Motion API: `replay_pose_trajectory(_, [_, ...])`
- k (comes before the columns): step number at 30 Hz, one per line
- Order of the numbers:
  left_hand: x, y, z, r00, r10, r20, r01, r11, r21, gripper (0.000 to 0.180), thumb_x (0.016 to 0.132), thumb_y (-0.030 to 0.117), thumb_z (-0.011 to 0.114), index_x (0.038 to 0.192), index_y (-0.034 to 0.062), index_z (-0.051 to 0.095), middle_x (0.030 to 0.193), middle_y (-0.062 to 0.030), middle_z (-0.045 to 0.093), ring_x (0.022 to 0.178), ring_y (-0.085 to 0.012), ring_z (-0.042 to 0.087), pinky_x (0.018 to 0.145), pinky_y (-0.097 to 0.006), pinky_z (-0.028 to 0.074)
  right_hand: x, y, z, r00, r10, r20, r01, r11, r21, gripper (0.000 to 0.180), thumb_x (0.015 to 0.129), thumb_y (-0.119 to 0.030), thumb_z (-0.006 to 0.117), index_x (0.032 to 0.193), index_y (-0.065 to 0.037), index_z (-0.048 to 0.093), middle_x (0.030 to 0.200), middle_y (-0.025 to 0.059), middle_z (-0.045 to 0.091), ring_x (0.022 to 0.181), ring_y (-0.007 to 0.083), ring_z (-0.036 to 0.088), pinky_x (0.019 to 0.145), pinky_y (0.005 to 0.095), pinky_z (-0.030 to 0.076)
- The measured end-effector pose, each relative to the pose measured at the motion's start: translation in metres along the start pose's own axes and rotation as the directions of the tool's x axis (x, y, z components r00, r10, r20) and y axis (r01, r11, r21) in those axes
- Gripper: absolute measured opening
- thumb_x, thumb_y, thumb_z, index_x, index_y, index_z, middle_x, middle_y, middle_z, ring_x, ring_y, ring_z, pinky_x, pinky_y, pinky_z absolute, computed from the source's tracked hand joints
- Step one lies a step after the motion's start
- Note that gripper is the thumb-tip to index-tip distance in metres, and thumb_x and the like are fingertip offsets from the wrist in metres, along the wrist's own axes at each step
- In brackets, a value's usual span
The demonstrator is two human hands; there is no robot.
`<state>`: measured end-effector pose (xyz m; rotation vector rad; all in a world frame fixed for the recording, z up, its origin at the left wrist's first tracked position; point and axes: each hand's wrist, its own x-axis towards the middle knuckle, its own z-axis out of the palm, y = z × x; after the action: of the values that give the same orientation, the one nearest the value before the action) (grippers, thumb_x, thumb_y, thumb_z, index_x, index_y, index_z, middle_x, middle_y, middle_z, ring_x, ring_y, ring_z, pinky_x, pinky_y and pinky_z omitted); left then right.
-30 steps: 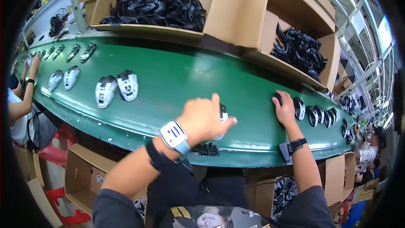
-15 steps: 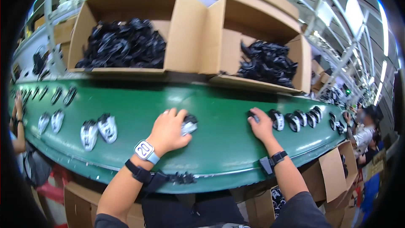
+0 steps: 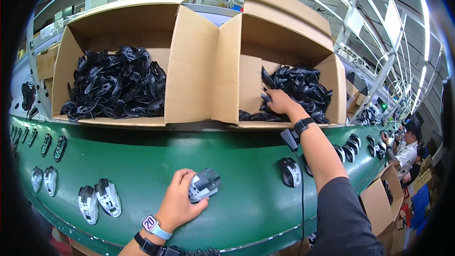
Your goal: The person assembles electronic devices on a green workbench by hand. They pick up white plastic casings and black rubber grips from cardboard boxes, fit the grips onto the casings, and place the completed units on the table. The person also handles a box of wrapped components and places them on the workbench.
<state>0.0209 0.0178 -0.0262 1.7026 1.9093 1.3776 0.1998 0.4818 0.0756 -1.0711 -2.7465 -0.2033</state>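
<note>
My left hand (image 3: pixel 180 198) is closed around the side of a grey and white computer mouse body (image 3: pixel 204 185) at the middle of the green work surface (image 3: pixel 156 161). Its top cover is off, leaving dark inner parts exposed. My right hand (image 3: pixel 280 101) reaches into the right cardboard box (image 3: pixel 226 73), its fingertips pinched at a black plastic part (image 3: pixel 266 97). The pile of curved black plastic parts (image 3: pixel 303 85) lies around those fingers and partly hides them. Below my right forearm rests a black and white mouse (image 3: pixel 289 172).
A left cardboard box (image 3: pixel 113 122) holds more black parts (image 3: pixel 116 83). Open mouse bodies (image 3: pixel 108 198) lie at the left, with dark bare ones (image 3: pixel 59 148) behind. Several finished-looking mice (image 3: pixel 351 147) line the right. A cable (image 3: pixel 302 199) hangs from my right wrist. A co-worker (image 3: pixel 406 149) sits far right.
My right hand has left the mouse on the right side and moved forward into the right box. My left hand keeps its hold on the mouse body. The view has tilted up.
</note>
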Motion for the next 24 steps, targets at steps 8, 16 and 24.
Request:
replay_pose_trajectory(8, [-0.003,-0.012,0.008,0.999,-0.023,0.025,0.026,0.991,-0.128,0.077,0.076,0.013,0.085,0.140,-0.0018,0.045,0.130,-0.0213,0.054,0.120,-0.0364,0.060,0.106,-0.042,0.049,0.020,0.007,0.021,0.995,0.042,0.092,-0.040,0.999,-0.026,0.045,0.083,-0.030,0.086,0.116,-0.001,0.077,0.122,0.0259,0.072,0.120,0.0417,0.067,0.102,0.0462,0.053])
replay_pose_trajectory(16, [-0.003,-0.018,-0.007,0.967,-0.225,0.122,0.255,0.811,-0.527,0.084,0.074,-0.004,0.079,0.144,0.0031,0.032,0.135,-0.0109,0.044,0.131,-0.0189,0.048,0.110,-0.034,0.044,-0.065,-0.060,-0.059,0.919,-0.175,-0.354,0.334,0.822,0.461,0.027,0.101,-0.020,0.070,0.118,0.001,0.075,0.106,0.0198,0.073,0.098,0.0301,0.070,0.087,0.0387,0.054])
replay_pose_trajectory(24, [-0.006,0.003,-0.021,0.990,0.141,0.002,-0.140,0.981,-0.135,0.043,0.090,-0.001,0.065,0.132,-0.0012,0.060,0.105,-0.0132,0.068,0.095,-0.0261,0.067,0.090,-0.035,0.054,-0.241,-0.228,-0.029,0.909,-0.269,-0.318,0.391,0.286,0.875,0.024,0.093,-0.004,0.077,0.117,-0.004,0.079,0.096,0.0094,0.074,0.090,0.0202,0.068,0.082,0.0334,0.054])
